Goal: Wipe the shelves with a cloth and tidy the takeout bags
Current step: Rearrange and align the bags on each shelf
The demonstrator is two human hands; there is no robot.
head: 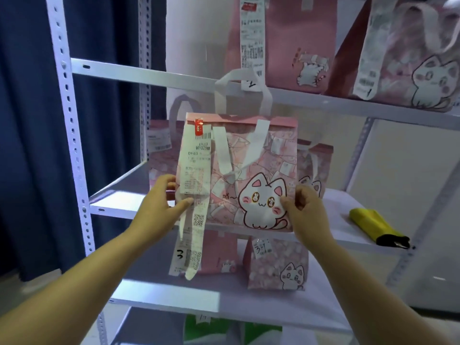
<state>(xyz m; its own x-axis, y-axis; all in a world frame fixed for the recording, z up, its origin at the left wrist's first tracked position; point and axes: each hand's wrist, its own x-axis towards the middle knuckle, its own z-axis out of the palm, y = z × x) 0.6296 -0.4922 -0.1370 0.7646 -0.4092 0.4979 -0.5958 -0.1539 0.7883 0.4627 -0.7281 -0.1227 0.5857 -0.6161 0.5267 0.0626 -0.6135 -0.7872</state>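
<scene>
While the left hand (161, 195) and right hand (307, 207) each pinch a lower side of a pink cat-print takeout bag (261, 155), grip closed on it at the front edge of the middle shelf (112, 210), the yellow cloth (371, 224) lies apart on that shelf; tidying looks partway, wiping unconfirmed.

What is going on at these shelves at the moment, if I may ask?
A person holds a pink cat-print takeout bag with both hands at the front of the middle shelf. The left hand grips its left edge, thumb on the long receipt; the right hand pinches its right edge. A yellow cloth lies untouched further right on that shelf. Other pink bags stand on the shelves above and below.
</scene>
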